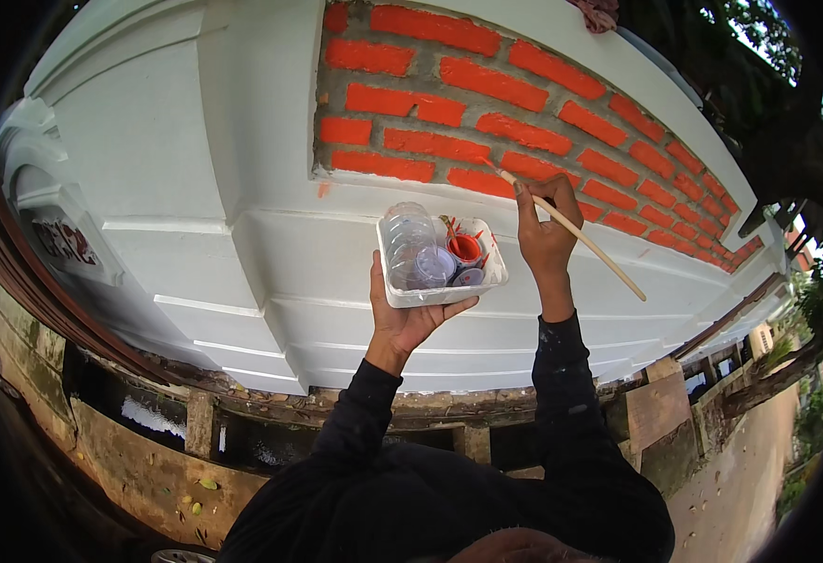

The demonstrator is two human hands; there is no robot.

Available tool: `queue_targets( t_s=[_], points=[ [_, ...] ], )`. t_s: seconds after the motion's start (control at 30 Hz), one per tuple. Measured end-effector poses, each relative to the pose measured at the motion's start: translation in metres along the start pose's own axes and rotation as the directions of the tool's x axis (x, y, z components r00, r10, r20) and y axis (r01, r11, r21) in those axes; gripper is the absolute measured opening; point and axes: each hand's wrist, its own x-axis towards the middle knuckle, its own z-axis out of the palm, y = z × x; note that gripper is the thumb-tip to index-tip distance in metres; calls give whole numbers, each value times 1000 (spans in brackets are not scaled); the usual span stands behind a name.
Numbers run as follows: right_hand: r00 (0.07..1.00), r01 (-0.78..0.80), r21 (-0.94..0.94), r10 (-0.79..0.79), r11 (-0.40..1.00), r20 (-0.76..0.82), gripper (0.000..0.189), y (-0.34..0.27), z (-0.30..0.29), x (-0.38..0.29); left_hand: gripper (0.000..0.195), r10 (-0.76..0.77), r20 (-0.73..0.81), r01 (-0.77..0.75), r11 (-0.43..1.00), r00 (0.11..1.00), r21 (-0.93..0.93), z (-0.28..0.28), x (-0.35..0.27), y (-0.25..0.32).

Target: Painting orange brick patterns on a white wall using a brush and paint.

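Note:
With my right hand [549,218] I grip the pale wooden handle of a long paintbrush [591,246]. Its orange-wet tip meets the wall near the end of a bright orange brick [436,145]. Grey mortar joints run between the painted bricks. My left hand [408,317] holds a white plastic tub [447,295] from below, in front of the wall. Inside the tub lie a clear ribbed plastic bottle [411,239], an open pot of orange paint [465,248] and a round lid [468,276]. A second brush [450,229] leans in the pot.
White moulded wall [355,253] frames the brick panel, with orange smudges below its lower left corner. A drain with water [151,415] and concrete crosspieces [200,422] runs along the wall's foot. A cloth [598,14] hangs on the top edge. A paved road [728,485] lies at right.

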Motion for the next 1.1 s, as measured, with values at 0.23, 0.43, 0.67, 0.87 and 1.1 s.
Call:
queue_targets(
  t_s=[0.23,0.43,0.67,0.87,1.1],
  points=[
    [998,-56,76,58,996,-17,21,-6,-5,-1,107,14,1,-14,1000,1000,20,-3,-1,1],
    [999,-27,4,27,1000,17,19,6,-1,3,107,18,-22,-18,1000,1000,-3,-4,-1,4],
    [995,-93,47,91,995,49,18,-1,-8,-10,107,23,6,-23,1000,1000,10,-4,-3,4],
    [1000,-28,64,28,998,-11,17,0,-5,7,107,17,-8,-17,1000,1000,5,-3,-4,4],
    [999,-41,132,45,990,-25,19,-4,5,-2,108,24,-6,-24,1000,1000,7,-4,-3,5]
  ],
)
